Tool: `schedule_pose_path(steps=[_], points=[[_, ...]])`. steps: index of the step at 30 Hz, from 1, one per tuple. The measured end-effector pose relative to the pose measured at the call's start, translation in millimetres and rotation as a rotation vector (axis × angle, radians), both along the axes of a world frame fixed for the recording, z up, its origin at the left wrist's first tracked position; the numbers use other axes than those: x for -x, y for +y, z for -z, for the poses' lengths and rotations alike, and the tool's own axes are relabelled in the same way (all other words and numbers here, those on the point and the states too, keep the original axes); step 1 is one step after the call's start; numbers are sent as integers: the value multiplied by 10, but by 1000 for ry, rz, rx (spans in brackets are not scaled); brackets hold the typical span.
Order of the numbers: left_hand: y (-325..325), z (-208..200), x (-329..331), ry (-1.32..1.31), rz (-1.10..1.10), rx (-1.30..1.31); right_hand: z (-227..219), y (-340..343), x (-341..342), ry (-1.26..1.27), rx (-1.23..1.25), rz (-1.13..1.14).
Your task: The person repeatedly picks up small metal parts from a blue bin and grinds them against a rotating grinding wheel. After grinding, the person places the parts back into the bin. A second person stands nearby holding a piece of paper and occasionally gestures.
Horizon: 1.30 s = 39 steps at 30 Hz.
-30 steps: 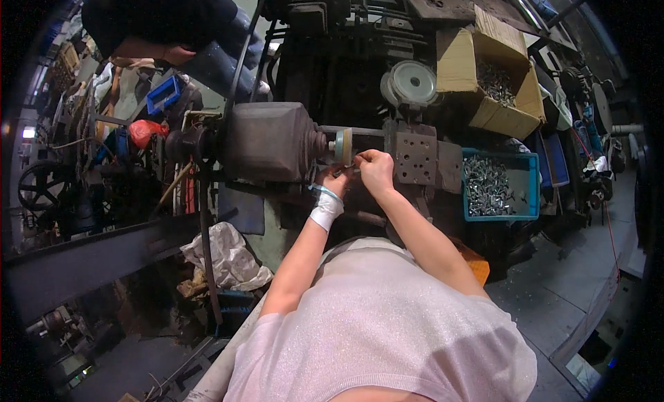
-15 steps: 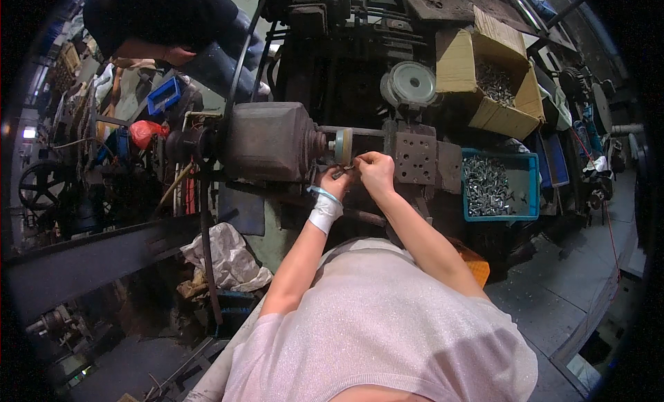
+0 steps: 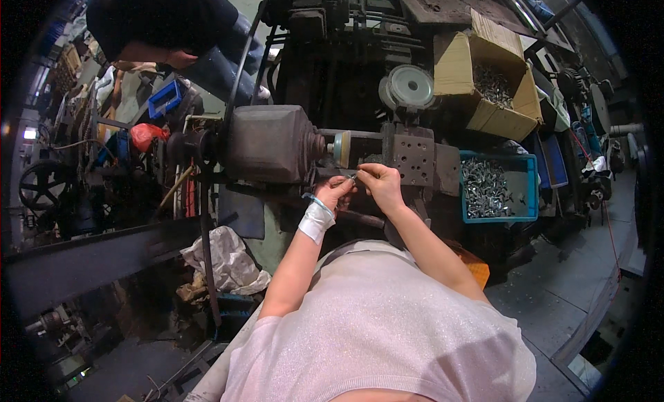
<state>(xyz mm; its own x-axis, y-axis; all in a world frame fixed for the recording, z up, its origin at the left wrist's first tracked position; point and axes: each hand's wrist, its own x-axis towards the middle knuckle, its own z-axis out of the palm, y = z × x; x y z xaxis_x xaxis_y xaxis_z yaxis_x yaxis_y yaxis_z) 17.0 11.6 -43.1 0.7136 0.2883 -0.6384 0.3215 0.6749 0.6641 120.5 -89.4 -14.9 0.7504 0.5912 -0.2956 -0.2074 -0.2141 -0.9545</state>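
small metal part (image 3: 353, 176) sits right at the fingertips, on the body side of the tan and bluish wheel (image 3: 342, 150). it looks just short of the rim and not on it, though depth is hard to judge from up here. the left hand (image 3: 333, 192) grips it from the left, thumb and fingers closed up, and the right hand (image 3: 384, 183) pinches it from the right, so neither one is really nearer. can't call its long axis, sorry, too tiny and mostly behind fingers. the wheel's own axle runs left to right, and the left hand is almost straight below it in the view, with the right hand off to the lower right.

no real worktop under the part, the hands are just up in front of the grimy machine. dark motor housing (image 3: 266, 143) is left of the wheel, and a block with drilled holes (image 3: 414, 158) is off to the right, near the right hand. past that there's a teal bin (image 3: 499, 219) with loads of shiny metal pieces (image 3: 486, 186) in it, and an open cardboard box (image 3: 452, 67) beyond with more bits inside.

rest of the room is pretty cluttered: crumpled white sack (image 3: 227, 258) lower left, red bag (image 3: 146, 136) and blue tray (image 3: 164, 100) further up, and a co-worker in dark clothes (image 3: 162, 22) at the upper left. grey floor (image 3: 546, 281) shows on the right.
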Motion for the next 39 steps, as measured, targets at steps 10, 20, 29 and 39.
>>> schedule_pose_path(steps=[10, 20, 29, 39], points=[[-40, 145, -232, -38, -172, -388, 295, 242, -128, -164, 287, 47], [-28, 420, -265, -46, -294, -548, 208, 318, -77, -193, 244, 106], [10, 363, -255, -26, -249, -367, 232, 333, -47, -167, 204, 161], [-99, -127, 106, -211, -157, 191, -113, -132, -119, 689, -387, 116]])
